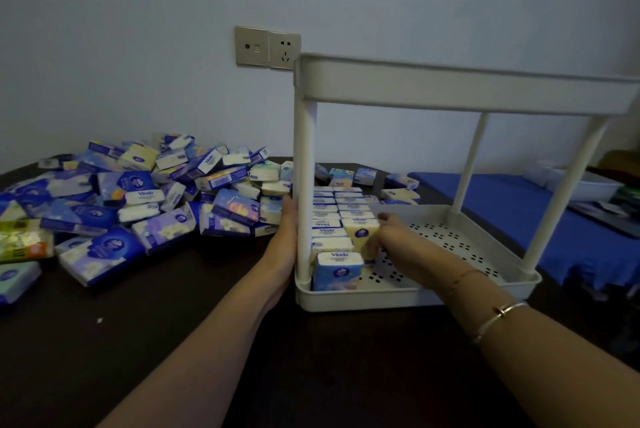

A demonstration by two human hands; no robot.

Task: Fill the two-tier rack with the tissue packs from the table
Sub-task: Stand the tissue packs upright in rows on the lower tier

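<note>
Cream two-tier rack (415, 296) standing on the dark desk (311, 358) toward its right side, back against the wall. Lower tier: two rows of tissue packs (332, 216) set upright along the left wall, running from the back toward the front edge; a blue pack (337, 272) at the front left corner, just behind the near rim. Rest of the perforated lower floor bare to the right. Upper tier seen only from below and the side, contents hidden. Right hand (391, 237) reaching in under the upper tier, fingers curled round a pale yellow pack (360, 235) at the near end of the second row, holding it upright against its neighbours. Left hand (285, 240) outside the rack, flat along the left front post, fingers straight and pressed together against the frame. Bracelet (498, 318) on the right wrist. Large loose heap of packs (156, 192) spread over the left and back of the desk, well apart from the near edge; a few more packs (398, 190) behind the rack near the back edge. Wall socket (268, 47) above the heap. Blue cloth (519, 206) beyond the right edge of the desk.
</note>
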